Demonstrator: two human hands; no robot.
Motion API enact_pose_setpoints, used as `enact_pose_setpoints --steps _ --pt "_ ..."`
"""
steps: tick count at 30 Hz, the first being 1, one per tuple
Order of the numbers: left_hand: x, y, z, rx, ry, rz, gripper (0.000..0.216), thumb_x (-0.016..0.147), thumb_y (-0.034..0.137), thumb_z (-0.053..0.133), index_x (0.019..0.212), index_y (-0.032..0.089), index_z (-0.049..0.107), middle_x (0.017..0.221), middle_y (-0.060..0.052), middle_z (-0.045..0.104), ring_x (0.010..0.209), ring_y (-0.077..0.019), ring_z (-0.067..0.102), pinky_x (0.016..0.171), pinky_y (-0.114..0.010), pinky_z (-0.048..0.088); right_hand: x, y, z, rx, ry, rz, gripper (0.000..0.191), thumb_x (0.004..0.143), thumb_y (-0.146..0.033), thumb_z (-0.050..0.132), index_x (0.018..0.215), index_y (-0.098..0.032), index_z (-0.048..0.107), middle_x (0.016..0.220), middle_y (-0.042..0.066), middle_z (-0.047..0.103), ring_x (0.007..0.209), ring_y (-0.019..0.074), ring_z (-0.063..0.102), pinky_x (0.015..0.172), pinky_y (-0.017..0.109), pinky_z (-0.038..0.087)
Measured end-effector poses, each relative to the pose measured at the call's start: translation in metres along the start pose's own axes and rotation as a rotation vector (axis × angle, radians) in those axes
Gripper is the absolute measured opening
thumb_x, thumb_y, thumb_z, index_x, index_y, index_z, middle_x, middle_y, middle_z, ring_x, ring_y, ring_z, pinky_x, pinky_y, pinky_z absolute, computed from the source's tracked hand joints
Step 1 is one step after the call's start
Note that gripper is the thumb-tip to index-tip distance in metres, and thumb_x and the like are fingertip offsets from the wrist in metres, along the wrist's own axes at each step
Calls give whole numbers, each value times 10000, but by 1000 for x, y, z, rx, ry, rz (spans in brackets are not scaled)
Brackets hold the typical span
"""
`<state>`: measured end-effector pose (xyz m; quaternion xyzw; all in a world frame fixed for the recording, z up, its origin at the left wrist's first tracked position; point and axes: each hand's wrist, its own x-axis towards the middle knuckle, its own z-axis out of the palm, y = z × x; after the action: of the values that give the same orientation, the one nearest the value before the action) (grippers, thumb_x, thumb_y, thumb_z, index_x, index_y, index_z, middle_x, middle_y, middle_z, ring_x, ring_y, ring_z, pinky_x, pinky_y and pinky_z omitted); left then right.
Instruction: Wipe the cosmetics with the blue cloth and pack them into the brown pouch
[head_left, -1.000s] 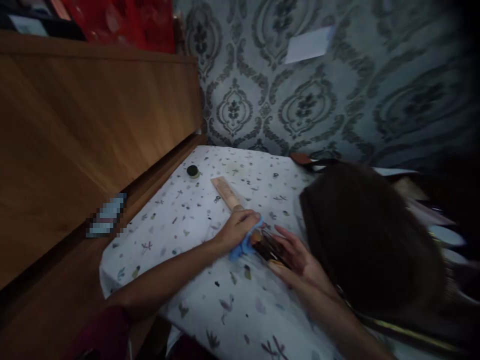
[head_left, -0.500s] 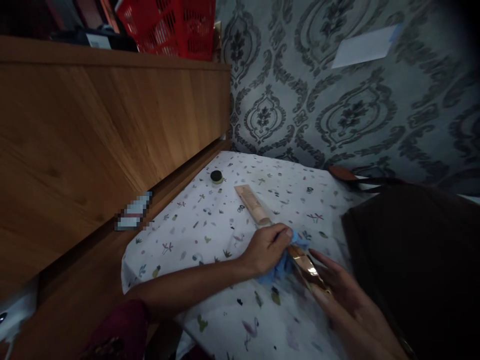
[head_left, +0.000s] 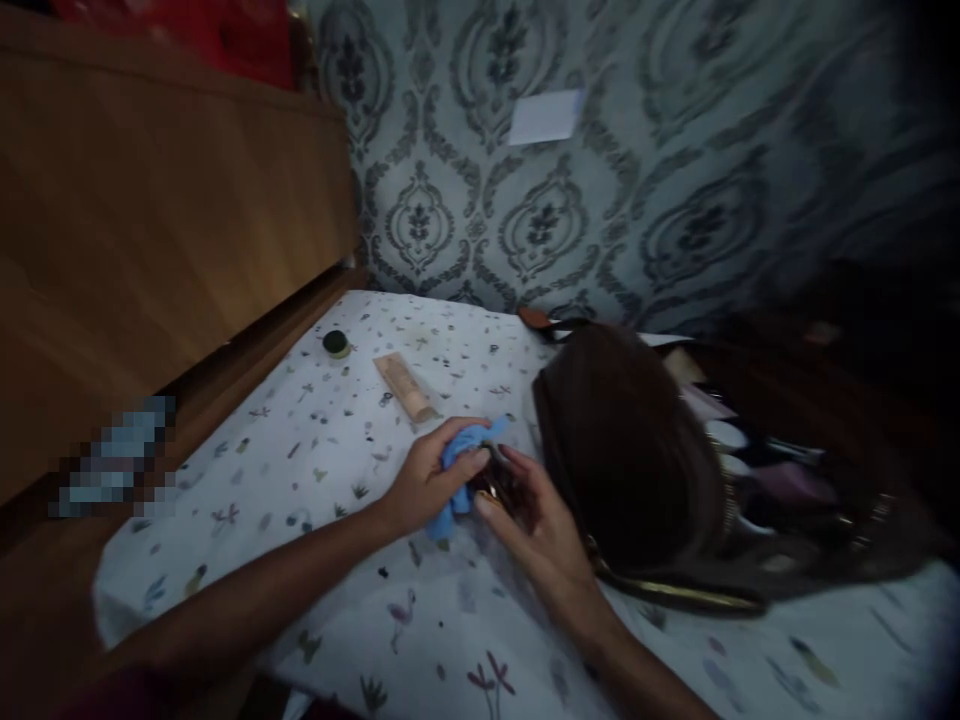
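My left hand (head_left: pixel 421 480) grips a blue cloth (head_left: pixel 458 470) and presses it against a small dark, gold-trimmed cosmetic item (head_left: pixel 495 484). My right hand (head_left: pixel 534 520) holds that item from the right, fingers curled round it. Both hands hover just above a white patterned tablecloth (head_left: pixel 345 560). The item is mostly hidden by the cloth and fingers. A beige tube (head_left: pixel 406 388) lies flat beyond my left hand, and a small round dark jar (head_left: pixel 335 343) sits further back left.
A large dark brown bag (head_left: pixel 637 450) lies right of my hands, its opening showing several items (head_left: pixel 750 450). A wooden cabinet (head_left: pixel 150 230) flanks the left. Patterned wallpaper with a white paper note (head_left: pixel 546 117) rises behind.
The camera swung left then right. My hands stayed together with cloth and item; the item now sits more enclosed in my right hand, and the cloth has shifted over its top.
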<state>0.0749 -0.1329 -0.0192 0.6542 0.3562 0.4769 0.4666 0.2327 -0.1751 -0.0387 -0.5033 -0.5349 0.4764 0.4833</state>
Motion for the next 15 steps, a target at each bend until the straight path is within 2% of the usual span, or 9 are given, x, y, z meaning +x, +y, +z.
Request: enact_pose_setpoints --steps 3,7,9,11,15 --pt "1 0 1 -2 2 -36 354 904 449 589 1106 164 647 917 -29 664 823 -166 604 775 -251 481 -3 1 -4 27 -71 42 905 665 -566 788 1408 -226 398 1423 152 466 1300 319 492 1120 506 372" --pt "4 0 -1 -79 83 -101 347 895 486 593 1005 164 664 825 -6 628 722 -138 567 679 -225 464 -8 4 -6 186 -258 99 1149 559 -423 899 1506 -291 261 1554 140 280 1289 304 500 1078 475 417" --pt "6 0 -3 -121 124 -130 366 871 509 616 968 159 663 769 6 602 659 -126 535 626 -219 445 -6 8 -5 327 -338 123 1196 567 -393 904 1527 -319 195 1536 139 307 1238 279 545 1032 458 456" --pt "9 1 -5 -136 140 -144 384 844 524 643 951 155 661 734 13 587 626 -123 515 603 -222 434 -3 13 -4 437 -377 144 1205 558 -380 913 1524 -331 195 1472 129 394 1189 262 578 988 443 485" --pt "8 2 -6 -47 115 -70 420 884 554 582 961 153 679 888 -38 660 774 -166 586 733 -257 470 4 13 -3 509 -348 197 1121 496 -340 942 1447 -282 350 1341 109 540 1131 255 605 955 422 495"
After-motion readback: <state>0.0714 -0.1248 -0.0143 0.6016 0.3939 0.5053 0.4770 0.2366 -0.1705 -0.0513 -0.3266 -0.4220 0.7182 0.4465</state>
